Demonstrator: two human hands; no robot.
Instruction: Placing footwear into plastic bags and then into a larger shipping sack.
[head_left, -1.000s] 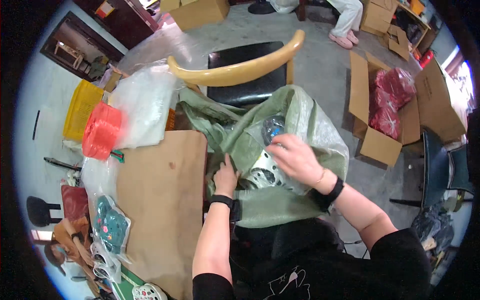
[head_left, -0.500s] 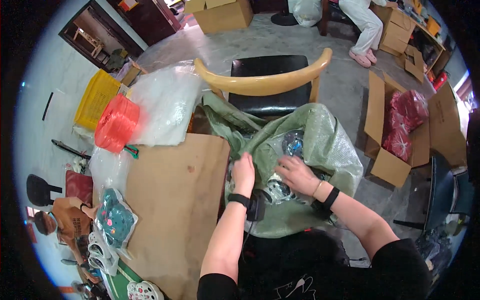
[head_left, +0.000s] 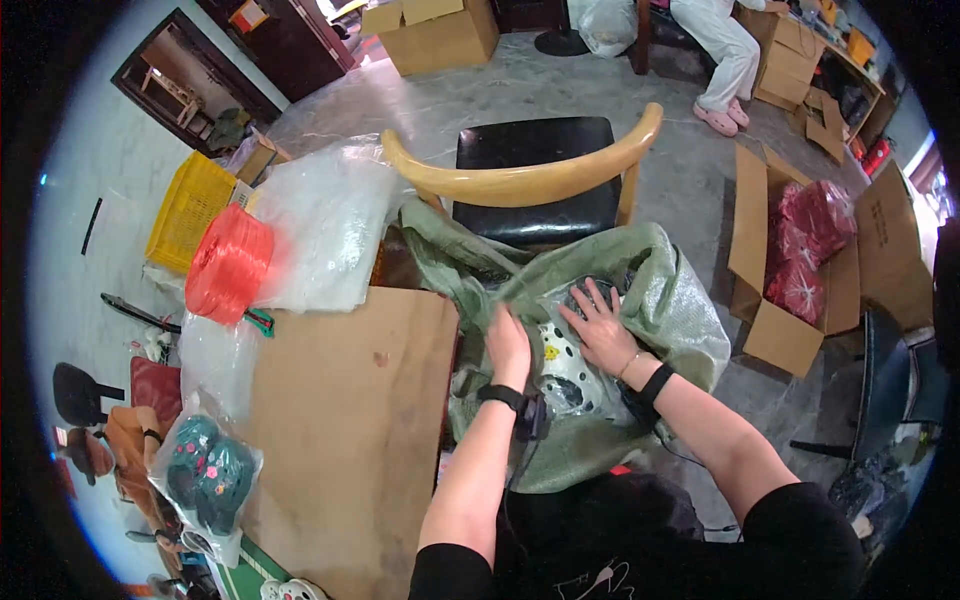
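A green woven sack (head_left: 685, 325) lies open before me, its rim folded back. Inside it, clear plastic wraps white clogs (head_left: 562, 366) with black spots and a small yellow charm. My right hand (head_left: 606, 332) rests flat, fingers spread, on the plastic-wrapped contents just beyond the white clogs. At the sack's left side is my left hand (head_left: 508, 348), close to the white clogs. Its fingertips are blurred and turned from view, so what they touch is hidden.
A cardboard-topped table (head_left: 345, 420) stands at left with bagged teal clogs (head_left: 210, 470), red twine (head_left: 228, 262) and plastic sheets (head_left: 330, 225). A chair (head_left: 530, 170) stands beyond the sack. A carton (head_left: 750, 240) of red packages sits at right. A co-worker (head_left: 128, 450) is far left.
My right hand has flattened and spread onto the packed things. The white clogs have shifted and show more plainly. The bagged teal clogs on the left have turned and moved slightly.
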